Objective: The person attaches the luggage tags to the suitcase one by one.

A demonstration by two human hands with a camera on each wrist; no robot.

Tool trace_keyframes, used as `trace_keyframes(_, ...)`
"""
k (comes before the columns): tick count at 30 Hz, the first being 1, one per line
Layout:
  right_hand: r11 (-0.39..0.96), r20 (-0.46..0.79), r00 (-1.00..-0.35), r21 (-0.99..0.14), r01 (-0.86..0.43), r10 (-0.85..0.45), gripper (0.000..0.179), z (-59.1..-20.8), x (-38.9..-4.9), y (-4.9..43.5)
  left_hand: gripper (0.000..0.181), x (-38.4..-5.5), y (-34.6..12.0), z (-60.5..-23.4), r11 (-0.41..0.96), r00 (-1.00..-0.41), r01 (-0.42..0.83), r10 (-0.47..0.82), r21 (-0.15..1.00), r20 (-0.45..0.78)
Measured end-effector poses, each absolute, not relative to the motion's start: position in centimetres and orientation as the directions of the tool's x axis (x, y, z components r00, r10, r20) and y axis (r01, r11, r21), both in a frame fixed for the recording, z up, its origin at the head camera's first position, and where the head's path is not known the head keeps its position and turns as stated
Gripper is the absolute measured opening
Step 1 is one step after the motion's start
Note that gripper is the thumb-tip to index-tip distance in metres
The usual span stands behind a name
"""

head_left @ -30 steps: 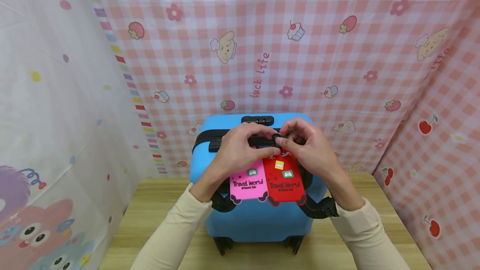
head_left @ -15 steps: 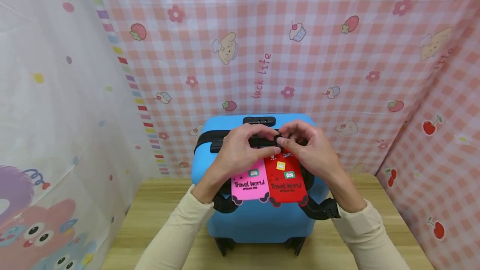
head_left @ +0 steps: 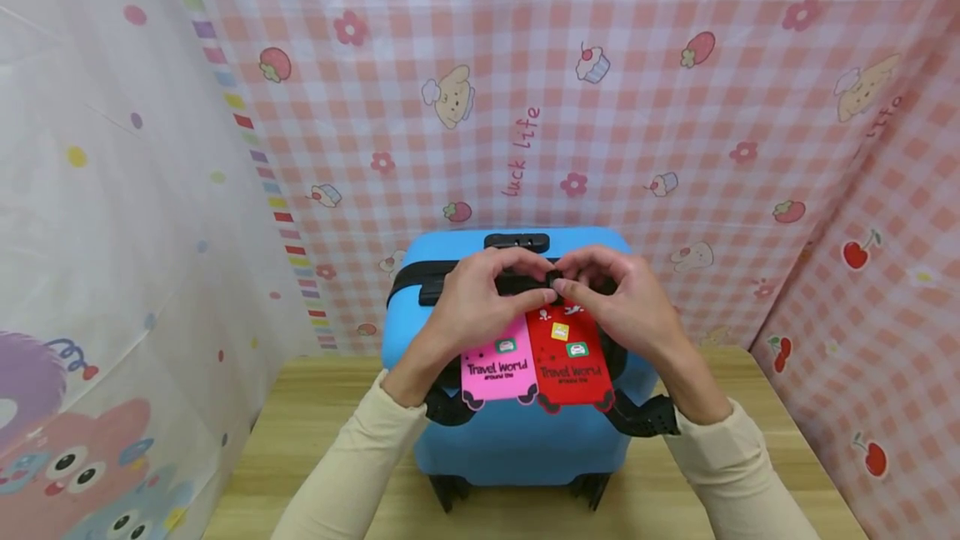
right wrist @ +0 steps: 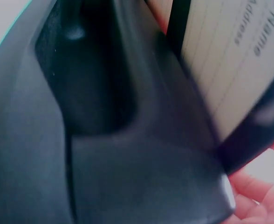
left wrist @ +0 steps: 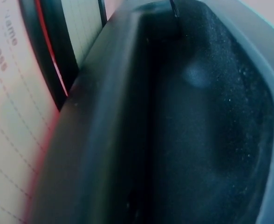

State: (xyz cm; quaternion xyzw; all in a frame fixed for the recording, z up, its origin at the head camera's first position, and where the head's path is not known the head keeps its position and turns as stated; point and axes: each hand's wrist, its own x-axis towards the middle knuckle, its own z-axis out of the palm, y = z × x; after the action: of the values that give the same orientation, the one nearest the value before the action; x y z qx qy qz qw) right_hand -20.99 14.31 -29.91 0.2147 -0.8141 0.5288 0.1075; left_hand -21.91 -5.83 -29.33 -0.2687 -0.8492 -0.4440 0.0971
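Observation:
Two luggage tags, one pink (head_left: 497, 382) and one red (head_left: 573, 377), hang side by side at the front of a blue suitcase (head_left: 517, 444). My left hand (head_left: 483, 298) and right hand (head_left: 630, 298) meet above the red tag. Between their fingertips they pinch its small black strap (head_left: 555, 280), close to the suitcase's black handle (head_left: 438, 293). How the strap runs round the handle is hidden by my fingers. In the left wrist view the handle (left wrist: 109, 140) fills the middle, beside a tag's name-and-address card (left wrist: 16, 107). The right wrist view shows another such card (right wrist: 230, 56) beyond the handle.
The suitcase stands on a wooden table (head_left: 315, 440), with a combination lock (head_left: 516, 242) on its top and an elastic black band (head_left: 420, 273) across it. A pink checked cloth (head_left: 480, 140) hangs close behind. Patterned sheets (head_left: 112, 232) close off both sides.
The view has shifted slightly. My fingertips have moved a little at the strap, and a bit more of its black end shows between them. The tags and suitcase stay put.

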Motion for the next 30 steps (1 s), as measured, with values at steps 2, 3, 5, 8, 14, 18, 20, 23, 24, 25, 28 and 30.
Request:
trace_keyframes(2,0.347,0.393,-0.884,-0.816,-0.462,-0.252,0.017,-29.95,-20.96,14.47,0.024,-21.92,-5.84,-29.37,0.460,-0.835,0.545,0.370,0.701,0.407)
trace_keyframes(3,0.346,0.388,-0.885,-0.818,-0.460,-0.259,0.018,-29.96,-20.95,14.53,0.024,-21.93,-5.85,-29.39,0.458,-0.835,0.546,0.370,0.702,0.408)
trace_keyframes(5,0.349,0.381,-0.885,-0.818,-0.457,-0.267,0.019,-29.97,-20.94,14.62,0.023,-21.96,-5.88,-29.43,0.458,-0.834,0.546,0.369,0.701,0.410)
trace_keyframes(8,0.356,0.371,-0.889,-0.820,-0.449,-0.267,0.019,-29.98,-20.92,14.68,0.023,-21.99,-5.92,-29.46,0.456,-0.833,0.549,0.371,0.701,0.411)
trace_keyframes(14,0.351,0.373,-0.892,-0.824,-0.445,-0.255,0.017,-30.05,-20.88,14.72,0.024,-22.03,-5.94,-29.48,0.440,-0.828,0.553,0.382,0.708,0.410)
trace_keyframes(18,0.337,0.383,-0.889,-0.826,-0.451,-0.252,0.016,-30.11,-20.89,14.76,0.023,-22.00,-5.92,-29.50,0.430,-0.830,0.550,0.378,0.715,0.411)
trace_keyframes(20,0.334,0.384,-0.888,-0.827,-0.452,-0.252,0.016,-30.14,-20.89,14.77,0.022,-21.96,-5.88,-29.47,0.427,-0.831,0.549,0.371,0.719,0.415)
trace_keyframes(23,0.332,0.390,-0.886,-0.825,-0.458,-0.252,0.015,-30.16,-20.89,14.74,0.020,-21.89,-5.81,-29.44,0.423,-0.835,0.544,0.359,0.725,0.417)
trace_keyframes(24,0.333,0.393,-0.884,-0.823,-0.460,-0.252,0.014,-30.16,-20.90,14.73,0.020,-21.87,-5.79,-29.43,0.422,-0.837,0.541,0.356,0.727,0.416)
trace_keyframes(25,0.333,0.395,-0.883,-0.821,-0.463,-0.254,0.014,-30.17,-20.90,14.73,0.020,-21.86,-5.77,-29.43,0.422,-0.839,0.538,0.352,0.730,0.415)
trace_keyframes(28,0.337,0.408,-0.877,-0.812,-0.476,-0.255,0.013,-30.17,-20.91,14.73,0.019,-21.81,-5.75,-29.40,0.424,-0.843,0.532,0.344,0.733,0.413)
trace_keyframes(30,0.338,0.413,-0.873,-0.808,-0.482,-0.258,0.013,-30.18,-20.92,14.76,0.018,-21.78,-5.74,-29.37,0.424,-0.842,0.535,0.342,0.731,0.418)
